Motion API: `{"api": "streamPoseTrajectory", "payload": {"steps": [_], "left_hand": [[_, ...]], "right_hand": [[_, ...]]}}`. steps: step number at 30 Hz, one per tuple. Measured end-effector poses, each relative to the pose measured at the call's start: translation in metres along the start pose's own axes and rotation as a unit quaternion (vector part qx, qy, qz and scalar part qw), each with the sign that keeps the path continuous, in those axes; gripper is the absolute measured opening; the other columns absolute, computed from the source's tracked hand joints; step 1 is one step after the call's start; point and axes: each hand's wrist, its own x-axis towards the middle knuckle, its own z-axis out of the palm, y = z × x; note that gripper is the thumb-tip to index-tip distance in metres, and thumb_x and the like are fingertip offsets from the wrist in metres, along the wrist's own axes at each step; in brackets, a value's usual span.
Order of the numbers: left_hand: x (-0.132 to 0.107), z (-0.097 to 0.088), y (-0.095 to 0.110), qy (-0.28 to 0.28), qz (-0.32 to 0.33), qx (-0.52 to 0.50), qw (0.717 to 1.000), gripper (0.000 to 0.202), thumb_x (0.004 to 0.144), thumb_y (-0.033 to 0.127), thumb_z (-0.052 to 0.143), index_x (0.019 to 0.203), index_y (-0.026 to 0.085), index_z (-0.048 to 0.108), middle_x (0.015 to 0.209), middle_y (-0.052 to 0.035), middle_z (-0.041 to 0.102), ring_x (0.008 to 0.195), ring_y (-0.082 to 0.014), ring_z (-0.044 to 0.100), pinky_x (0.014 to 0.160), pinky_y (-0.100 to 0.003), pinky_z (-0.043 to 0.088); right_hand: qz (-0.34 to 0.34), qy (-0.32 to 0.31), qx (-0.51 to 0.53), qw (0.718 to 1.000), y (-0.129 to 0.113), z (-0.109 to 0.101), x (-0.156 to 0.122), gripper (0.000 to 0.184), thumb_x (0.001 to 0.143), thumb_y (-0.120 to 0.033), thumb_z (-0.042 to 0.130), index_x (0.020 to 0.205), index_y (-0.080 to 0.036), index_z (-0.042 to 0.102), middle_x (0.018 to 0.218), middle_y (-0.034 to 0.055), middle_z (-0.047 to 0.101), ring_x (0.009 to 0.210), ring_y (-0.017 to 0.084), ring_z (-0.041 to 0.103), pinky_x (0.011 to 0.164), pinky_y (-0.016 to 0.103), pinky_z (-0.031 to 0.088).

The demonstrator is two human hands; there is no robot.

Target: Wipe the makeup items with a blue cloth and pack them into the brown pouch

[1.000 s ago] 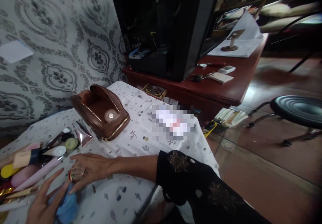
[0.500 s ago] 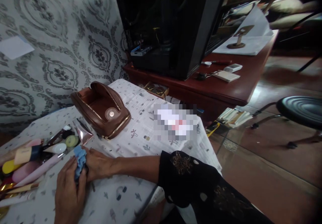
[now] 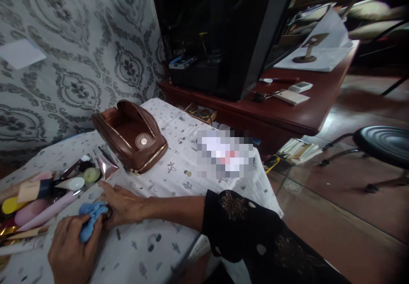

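Note:
My left hand [image 3: 72, 250] pinches a crumpled light-blue cloth [image 3: 91, 220] low at the left, over the patterned white tablecloth. Facing it, my right hand [image 3: 124, 206] is closed around a small dark item [image 3: 108, 212], mostly hidden by fingers and cloth, so its kind is unclear. The cloth touches that item. Just beyond my hands lie a shiny pink tube [image 3: 107, 164], a small jar with a greenish lid [image 3: 91, 175] and a pink tube with a silver cap [image 3: 53, 209]. A brown zip-up cosmetic bag [image 3: 131, 137] gapes open behind them.
Several more cosmetics, among them a beige bottle with a dark cap [image 3: 33, 190], crowd the left edge. A blurred-out item [image 3: 225, 154] lies to the right. Beyond are a red-brown desk [image 3: 287, 113], a large black cabinet-like case [image 3: 217, 62] and a round black stool [image 3: 383, 141].
My left hand has drawn left and slightly down with the blue cloth, which now shows more between the hands. My right hand has stayed nearly in place. The view has shifted slightly.

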Motion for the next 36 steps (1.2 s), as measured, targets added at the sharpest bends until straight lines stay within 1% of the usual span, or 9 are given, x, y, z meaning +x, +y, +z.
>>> {"api": "streamPoseTrajectory", "payload": {"steps": [2, 4, 7, 11, 15, 20, 25, 31, 36], "left_hand": [[-0.001, -0.002, 0.002, 0.007, -0.024, -0.011, 1.0, 0.021, 0.089, 0.042, 0.054, 0.079, 0.024, 0.052, 0.073, -0.004, 0.056, 0.073, -0.0239, 0.056, 0.076, -0.037, 0.046], [-0.001, -0.003, 0.004, 0.01, -0.041, -0.018, 0.999, 0.023, 0.089, 0.044, 0.052, 0.079, 0.024, 0.05, 0.075, -0.0051, 0.056, 0.074, -0.025, 0.056, 0.078, -0.039, 0.047], [0.0, -0.003, 0.006, -0.003, -0.068, -0.018, 0.997, 0.027, 0.087, 0.05, 0.052, 0.083, 0.023, 0.05, 0.089, -0.0109, 0.059, 0.09, -0.0302, 0.058, 0.09, -0.046, 0.046], [0.0, 0.002, 0.006, -0.054, -0.153, -0.052, 0.985, 0.047, 0.083, 0.058, 0.051, 0.108, 0.018, 0.052, 0.116, -0.0174, 0.059, 0.113, -0.0358, 0.057, 0.099, -0.049, 0.046], [0.004, 0.007, 0.008, -0.111, -0.219, -0.066, 0.967, 0.075, 0.077, 0.069, 0.049, 0.127, 0.014, 0.049, 0.122, -0.018, 0.058, 0.113, -0.0379, 0.059, 0.097, -0.05, 0.048], [0.01, 0.009, 0.006, -0.137, -0.209, -0.06, 0.966, 0.082, 0.077, 0.074, 0.044, 0.133, 0.013, 0.048, 0.123, -0.0185, 0.058, 0.115, -0.0391, 0.057, 0.1, -0.052, 0.045], [0.011, 0.007, 0.002, -0.139, -0.194, -0.049, 0.97, 0.085, 0.076, 0.074, 0.046, 0.136, 0.014, 0.046, 0.124, -0.0184, 0.058, 0.116, -0.0393, 0.057, 0.102, -0.052, 0.044], [0.011, 0.007, -0.001, -0.145, -0.195, -0.024, 0.97, 0.075, 0.075, 0.069, 0.05, 0.13, 0.018, 0.048, 0.124, -0.0142, 0.059, 0.113, -0.0366, 0.059, 0.096, -0.049, 0.049], [0.011, 0.009, -0.008, -0.123, -0.162, -0.042, 0.978, 0.062, 0.076, 0.064, 0.054, 0.12, 0.021, 0.052, 0.111, -0.0097, 0.062, 0.102, -0.0315, 0.063, 0.087, -0.044, 0.053]], "right_hand": [[-0.003, 0.001, -0.028, 1.0, -0.003, -0.001, 0.0, 0.091, 0.071, -0.027, 0.077, 0.144, -0.012, 0.025, 0.115, 0.0074, 0.065, 0.113, 0.026, 0.06, 0.096, 0.036, 0.047], [0.002, 0.002, -0.075, 0.997, -0.007, -0.002, 0.0, 0.089, 0.071, -0.032, 0.077, 0.141, -0.004, 0.029, 0.125, 0.0163, 0.06, 0.123, 0.03, 0.054, 0.103, 0.04, 0.042], [0.015, 0.0, -0.148, 0.989, -0.01, -0.003, -0.002, 0.085, 0.072, -0.039, 0.077, 0.135, 0.003, 0.038, 0.131, 0.024, 0.054, 0.128, 0.033, 0.049, 0.107, 0.041, 0.039], [0.034, -0.014, -0.214, 0.976, -0.012, -0.008, -0.005, 0.069, 0.068, -0.044, 0.08, 0.121, -0.007, 0.056, 0.129, 0.0199, 0.056, 0.125, 0.035, 0.047, 0.104, 0.045, 0.041], [0.039, -0.031, -0.227, 0.973, -0.011, -0.012, -0.004, 0.055, 0.07, -0.043, 0.078, 0.109, -0.009, 0.061, 0.12, 0.0172, 0.061, 0.121, 0.033, 0.051, 0.1, 0.043, 0.044], [0.014, -0.055, -0.246, 0.968, -0.012, -0.013, -0.002, 0.041, 0.079, -0.039, 0.069, 0.104, -0.008, 0.058, 0.109, 0.0163, 0.067, 0.108, 0.029, 0.061, 0.096, 0.039, 0.046], [-0.017, -0.063, -0.242, 0.968, -0.016, -0.013, -0.005, 0.037, 0.084, -0.038, 0.064, 0.105, -0.009, 0.054, 0.105, 0.0141, 0.068, 0.098, 0.026, 0.065, 0.087, 0.035, 0.049], [-0.014, -0.039, -0.196, 0.98, -0.017, -0.011, -0.01, 0.043, 0.081, -0.041, 0.067, 0.108, -0.012, 0.05, 0.109, 0.0142, 0.063, 0.096, 0.025, 0.063, 0.079, 0.033, 0.053], [-0.027, -0.015, -0.155, 0.987, -0.014, -0.01, -0.011, 0.044, 0.077, -0.038, 0.071, 0.105, -0.012, 0.05, 0.108, 0.014, 0.058, 0.096, 0.024, 0.059, 0.079, 0.031, 0.054]]}}
